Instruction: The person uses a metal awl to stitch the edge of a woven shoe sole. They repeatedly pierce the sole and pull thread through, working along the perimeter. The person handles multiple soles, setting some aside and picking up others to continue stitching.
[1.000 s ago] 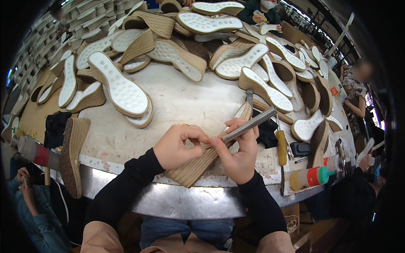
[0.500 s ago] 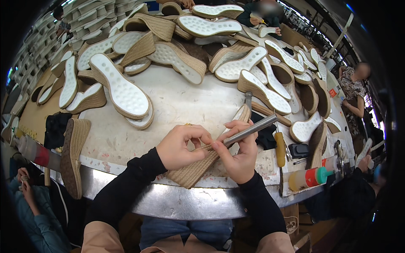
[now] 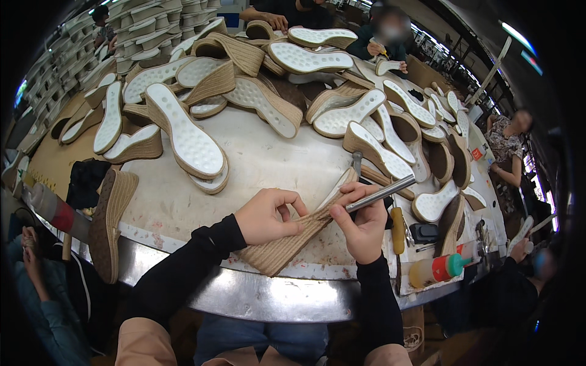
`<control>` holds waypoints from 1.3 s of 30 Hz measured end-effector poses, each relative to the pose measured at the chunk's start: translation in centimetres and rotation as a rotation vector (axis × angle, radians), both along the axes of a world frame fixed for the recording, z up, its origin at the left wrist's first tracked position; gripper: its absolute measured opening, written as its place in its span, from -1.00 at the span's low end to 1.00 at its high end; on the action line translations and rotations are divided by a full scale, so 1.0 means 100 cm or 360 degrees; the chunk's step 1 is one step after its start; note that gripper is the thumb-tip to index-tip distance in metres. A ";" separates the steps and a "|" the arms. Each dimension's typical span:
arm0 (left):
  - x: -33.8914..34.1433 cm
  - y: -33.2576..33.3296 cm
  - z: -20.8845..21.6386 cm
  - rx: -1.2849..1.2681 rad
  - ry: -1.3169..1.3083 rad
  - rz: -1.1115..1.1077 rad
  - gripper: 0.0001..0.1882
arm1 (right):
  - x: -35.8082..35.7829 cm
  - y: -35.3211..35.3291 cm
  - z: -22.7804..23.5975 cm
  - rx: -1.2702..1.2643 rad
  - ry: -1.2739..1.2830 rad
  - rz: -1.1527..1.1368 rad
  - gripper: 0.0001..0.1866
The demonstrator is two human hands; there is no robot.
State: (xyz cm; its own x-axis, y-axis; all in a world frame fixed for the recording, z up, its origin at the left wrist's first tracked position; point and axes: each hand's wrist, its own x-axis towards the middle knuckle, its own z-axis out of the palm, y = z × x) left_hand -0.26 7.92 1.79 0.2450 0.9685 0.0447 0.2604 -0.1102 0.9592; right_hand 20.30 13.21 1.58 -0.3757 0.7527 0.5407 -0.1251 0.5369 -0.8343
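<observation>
A wedge shoe sole (image 3: 274, 256) wrapped in braided tan cord lies tilted before me near the table's front edge. My left hand (image 3: 268, 216) pinches the upper edge of the sole at its middle, thumb and fingers closed. A smooth metal rod (image 3: 381, 193) slants up and to the right in my right hand (image 3: 364, 226), whose fingers wrap round it close to the sole. The rod's near end is hidden by my fingers. Just beyond the sole's far tip stands a hammer's metal head (image 3: 357, 160).
Many wedge soles with white dimpled tops (image 3: 189, 143) heap across the table's far side. A brown-covered wedge (image 3: 110, 226) stands at left. On the right lie a yellow handle (image 3: 397, 230), a black box (image 3: 424, 233) and a green-capped bottle (image 3: 436, 270). Co-workers sit around.
My right hand has moved slightly right and down with the rod, drawing away from my left hand. The left hand keeps its pinch on the sole. The view has shifted a little.
</observation>
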 end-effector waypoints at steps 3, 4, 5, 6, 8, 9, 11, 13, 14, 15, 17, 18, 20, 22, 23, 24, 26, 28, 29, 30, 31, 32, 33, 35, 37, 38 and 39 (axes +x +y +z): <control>0.001 0.004 0.004 0.0364 0.0150 -0.0030 -0.70 | -0.001 -0.001 0.000 0.0038 -0.0068 -0.0002 -0.67; 0.002 0.007 0.005 0.0393 0.0152 -0.0049 -0.68 | -0.002 -0.002 0.000 0.0018 -0.0069 -0.0018 -0.67; 0.002 0.009 0.005 0.0422 0.0154 -0.0069 -0.66 | -0.004 -0.004 0.001 -0.0002 -0.0072 -0.0036 -0.67; 0.003 0.009 0.002 0.0348 0.0092 -0.0063 -0.67 | -0.004 -0.005 0.001 -0.0027 -0.0075 -0.0055 -0.66; 0.005 0.010 -0.004 0.0201 -0.0031 -0.0052 -0.68 | -0.004 -0.003 0.001 0.0089 -0.0146 -0.0077 -0.66; 0.005 0.010 -0.008 0.0242 -0.0067 -0.0055 -0.69 | -0.003 -0.003 0.000 0.0139 -0.0182 -0.0090 -0.66; 0.006 0.010 -0.013 0.0325 -0.0141 -0.0062 -0.71 | -0.003 -0.001 -0.002 0.0229 -0.0198 -0.0090 -0.66; 0.007 0.011 -0.012 0.0367 -0.0166 -0.0131 -0.78 | -0.002 0.001 -0.004 0.0306 -0.0198 -0.0106 -0.68; 0.008 0.011 -0.012 0.0388 -0.0179 -0.0165 -0.81 | -0.003 0.001 -0.006 0.0331 -0.0186 -0.0118 -0.69; 0.007 0.010 -0.011 0.0368 -0.0167 -0.0162 -0.80 | -0.004 0.001 -0.007 0.0356 -0.0168 -0.0124 -0.71; 0.005 0.009 -0.011 0.0326 -0.0142 -0.0152 -0.78 | -0.005 0.004 -0.006 0.0401 -0.0203 -0.0079 -0.71; 0.005 0.010 -0.010 0.0244 -0.0182 -0.0142 -0.78 | -0.003 0.005 -0.004 0.0431 -0.0226 -0.0069 -0.71; 0.007 0.011 -0.011 0.0078 -0.0258 -0.0121 -0.76 | 0.003 0.006 -0.002 0.0133 -0.0047 0.0031 -0.70; 0.008 0.014 -0.017 -0.0015 -0.0365 -0.0101 -0.75 | 0.003 0.004 -0.002 -0.0033 0.0051 0.0090 -0.69; 0.008 0.014 -0.019 -0.0061 -0.0419 -0.0090 -0.75 | 0.001 0.001 -0.001 -0.0048 0.0054 0.0091 -0.69; 0.008 0.014 -0.018 -0.0055 -0.0379 -0.0086 -0.74 | 0.000 0.000 0.000 -0.0063 0.0054 0.0086 -0.69; 0.008 0.011 -0.013 -0.0042 -0.0300 -0.0078 -0.74 | 0.000 0.002 -0.004 -0.0003 0.0037 0.0072 -0.69; 0.008 0.010 -0.010 0.0010 -0.0307 -0.0079 -0.73 | -0.001 0.002 -0.005 0.0012 0.0042 0.0071 -0.69; 0.008 0.009 -0.009 0.0035 -0.0311 -0.0079 -0.73 | -0.001 0.001 -0.004 -0.0004 0.0057 0.0074 -0.69; 0.008 0.009 -0.009 0.0056 -0.0301 -0.0066 -0.75 | -0.002 0.000 -0.004 -0.0024 0.0074 0.0077 -0.69; 0.008 0.010 -0.010 0.0077 -0.0292 -0.0053 -0.76 | -0.003 0.001 -0.005 0.0022 0.0052 0.0060 -0.69; 0.008 0.010 -0.011 0.0098 -0.0282 -0.0040 -0.77 | -0.003 0.002 -0.006 0.0067 0.0030 0.0043 -0.69; 0.010 0.010 -0.009 0.0093 -0.0293 -0.0051 -0.77 | -0.002 0.003 -0.006 0.0113 0.0005 0.0018 -0.68; 0.012 0.010 -0.005 0.0082 -0.0317 -0.0074 -0.77 | -0.002 0.001 -0.007 0.0114 -0.0011 -0.0023 -0.69; 0.013 0.013 -0.010 0.0015 -0.0397 -0.0069 -0.76 | -0.002 0.000 -0.007 0.0131 -0.0041 -0.0040 -0.70; 0.014 0.014 -0.012 -0.0018 -0.0438 -0.0069 -0.75 | -0.001 0.001 -0.008 0.0147 -0.0066 -0.0044 -0.70; 0.013 0.013 -0.011 -0.0020 -0.0423 -0.0079 -0.74 | -0.001 0.002 -0.008 0.0165 -0.0086 -0.0042 -0.70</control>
